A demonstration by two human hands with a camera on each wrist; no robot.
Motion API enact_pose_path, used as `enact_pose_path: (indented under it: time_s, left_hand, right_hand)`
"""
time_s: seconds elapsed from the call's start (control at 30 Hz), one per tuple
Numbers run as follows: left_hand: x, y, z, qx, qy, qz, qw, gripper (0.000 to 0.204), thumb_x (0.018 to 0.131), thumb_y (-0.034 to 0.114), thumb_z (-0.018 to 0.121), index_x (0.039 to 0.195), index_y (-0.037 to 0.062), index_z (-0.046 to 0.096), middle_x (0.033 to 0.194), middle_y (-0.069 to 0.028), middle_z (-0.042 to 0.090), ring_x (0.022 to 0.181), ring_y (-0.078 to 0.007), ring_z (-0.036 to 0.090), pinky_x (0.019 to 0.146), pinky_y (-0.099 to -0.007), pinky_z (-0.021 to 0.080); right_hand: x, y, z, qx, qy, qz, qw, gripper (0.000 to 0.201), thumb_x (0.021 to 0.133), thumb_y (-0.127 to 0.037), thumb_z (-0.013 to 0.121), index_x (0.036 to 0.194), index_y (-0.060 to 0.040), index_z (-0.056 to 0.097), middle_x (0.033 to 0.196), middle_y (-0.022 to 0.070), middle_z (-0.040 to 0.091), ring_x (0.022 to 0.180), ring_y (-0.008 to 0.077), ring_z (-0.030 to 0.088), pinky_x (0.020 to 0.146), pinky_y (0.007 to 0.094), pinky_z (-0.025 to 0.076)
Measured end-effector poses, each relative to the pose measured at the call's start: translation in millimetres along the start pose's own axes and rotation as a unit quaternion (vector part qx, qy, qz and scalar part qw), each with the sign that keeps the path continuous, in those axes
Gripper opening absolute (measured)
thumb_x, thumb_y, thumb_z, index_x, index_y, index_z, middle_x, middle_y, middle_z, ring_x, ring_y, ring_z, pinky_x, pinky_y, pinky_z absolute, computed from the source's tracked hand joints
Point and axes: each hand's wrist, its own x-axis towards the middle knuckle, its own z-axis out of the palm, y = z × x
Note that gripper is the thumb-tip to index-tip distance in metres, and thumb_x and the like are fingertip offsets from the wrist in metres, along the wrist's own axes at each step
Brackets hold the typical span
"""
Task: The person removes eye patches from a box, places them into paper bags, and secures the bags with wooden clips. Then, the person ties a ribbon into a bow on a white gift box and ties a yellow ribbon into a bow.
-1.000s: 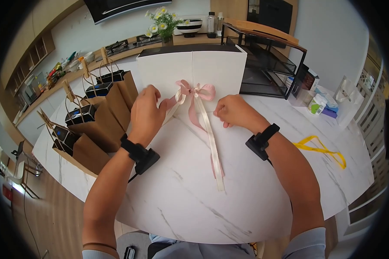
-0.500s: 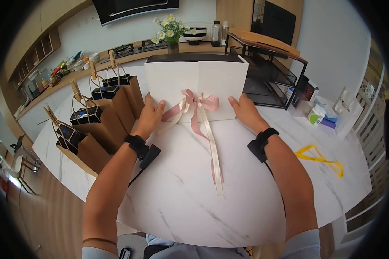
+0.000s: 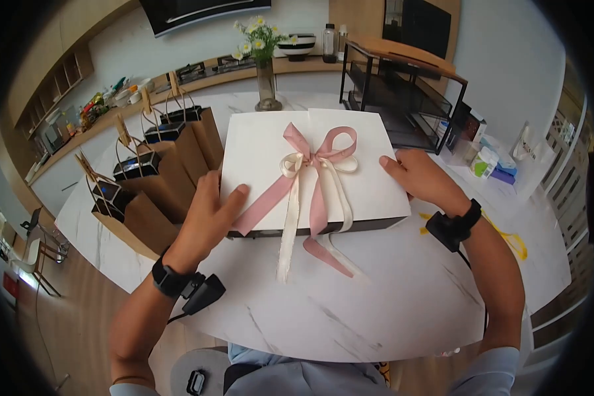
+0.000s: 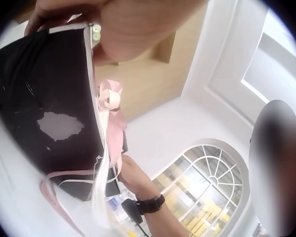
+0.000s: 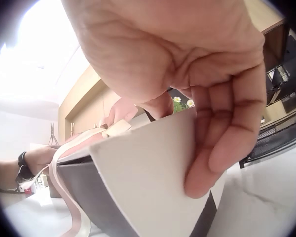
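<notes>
A white box (image 3: pixel 257 152) with dark lower sides lies tilted in the head view, its lid facing up. Pink and cream ribbons tied in a bow (image 3: pixel 313 160) cross the lid, their tails hanging over the near edge. My left hand (image 3: pixel 208 214) grips the left side, thumb on the lid. On the right side my right hand (image 3: pixel 429 181) holds the box, thumb on top; in the right wrist view its fingers (image 5: pixel 224 148) lie along the white side panel. The left wrist view shows the box's dark face (image 4: pixel 54 103) with a pale patch.
Several brown paper bags (image 3: pixel 165 178) with clothespins stand left. Behind the box is a vase of daisies (image 3: pixel 265 86); a black rack (image 3: pixel 402 99) stands back right. A yellow ribbon (image 3: pixel 508 241) and a white bottle (image 3: pixel 484 162) are on the marble table (image 3: pixel 350 317) at right.
Both hands went from beside the ribbon to the box's sides. The box has tipped from upright to lid up and come nearer, uncovering the vase, with the bow now on top.
</notes>
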Motion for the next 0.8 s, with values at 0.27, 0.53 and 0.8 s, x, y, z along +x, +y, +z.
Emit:
enact_pose_path:
  time_s: [0.27, 0.53, 0.8]
  left_hand:
    - [-40.4, 9.1, -13.8, -0.053, -0.117, -0.149, 0.981, 0.05, 0.104, 0.032, 0.061, 0.131, -0.0084, 0.052, 0.123, -0.0118, 0.054, 0.107, -0.0138, 0.052, 0.09, -0.0271, 0.046]
    - [-60.8, 37.8, -29.4, 0.112, -0.071, 0.184, 0.974, 0.044, 0.089, 0.016, 0.076, 0.128, 0.0001, 0.064, 0.13, -0.0182, 0.057, 0.127, -0.0387, 0.053, 0.106, -0.0438, 0.044]
    - [-47.6, 46.0, -27.3, 0.198, -0.09, 0.274, 0.937, 0.04, 0.076, 0.007, 0.082, 0.115, 0.005, 0.073, 0.108, -0.0102, 0.067, 0.105, -0.0321, 0.061, 0.086, -0.0414, 0.054]
  right_hand:
    - [-22.2, 16.7, 12.9, -0.066, -0.029, -0.041, 0.997, 0.062, 0.105, -0.046, 0.05, 0.076, 0.0069, 0.063, 0.066, 0.0196, 0.064, 0.058, 0.0307, 0.066, 0.062, 0.0416, 0.053]
    - [-30.3, -9.7, 5.8, -0.109, 0.122, -0.189, 0.968, 0.019, 0.095, -0.019, 0.066, 0.091, -0.0001, 0.065, 0.079, 0.0172, 0.066, 0.071, 0.0319, 0.066, 0.068, 0.0396, 0.052]
    - [-33.5, -36.0, 17.7, -0.007, 0.01, -0.288, 0.958, 0.029, 0.086, 0.002, 0.07, 0.114, -0.0051, 0.065, 0.098, 0.0102, 0.064, 0.079, 0.0221, 0.065, 0.071, 0.0332, 0.053]
